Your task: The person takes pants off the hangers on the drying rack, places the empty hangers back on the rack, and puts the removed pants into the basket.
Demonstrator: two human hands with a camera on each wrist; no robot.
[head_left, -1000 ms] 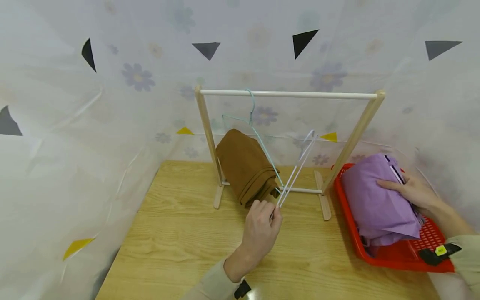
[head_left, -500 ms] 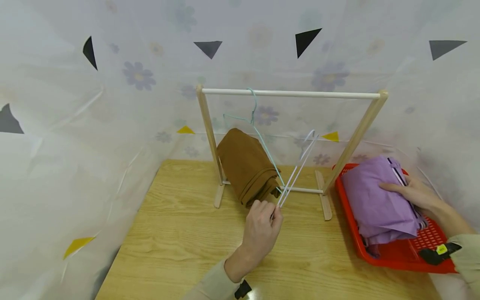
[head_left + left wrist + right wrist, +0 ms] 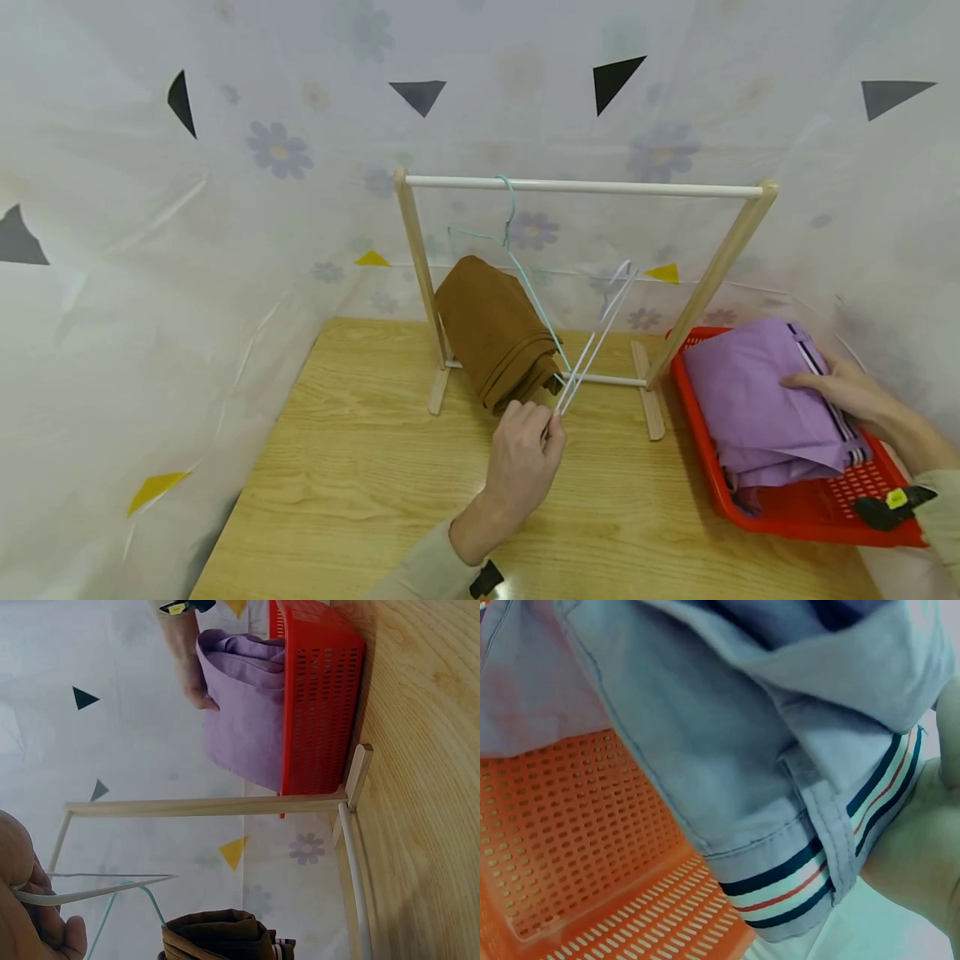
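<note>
My left hand (image 3: 521,458) pinches the lower end of a white hanger (image 3: 79,895), whose hook points up and away. Folded purple trousers (image 3: 772,408) lean in the red basket (image 3: 720,492). My right hand (image 3: 855,387) grips their upper right edge, thumb on the front and the other fingers hidden behind. In the right wrist view a striped band and a belt loop (image 3: 826,832) show at the waist. Just beyond my left hand, a folded brown garment (image 3: 495,333) hangs over a teal hanger (image 3: 510,218) hooked on the rack.
A small rack with a white top rail (image 3: 600,187) and wooden legs (image 3: 705,283) stands at the back of the wooden table (image 3: 360,483). The basket sits right of the rack's right foot (image 3: 647,392). A flower-patterned sheet (image 3: 525,92) closes off the back.
My right hand has moved a little right and down, and the purple trousers have shifted with it. The left hand and its hanger have stayed nearly still.
</note>
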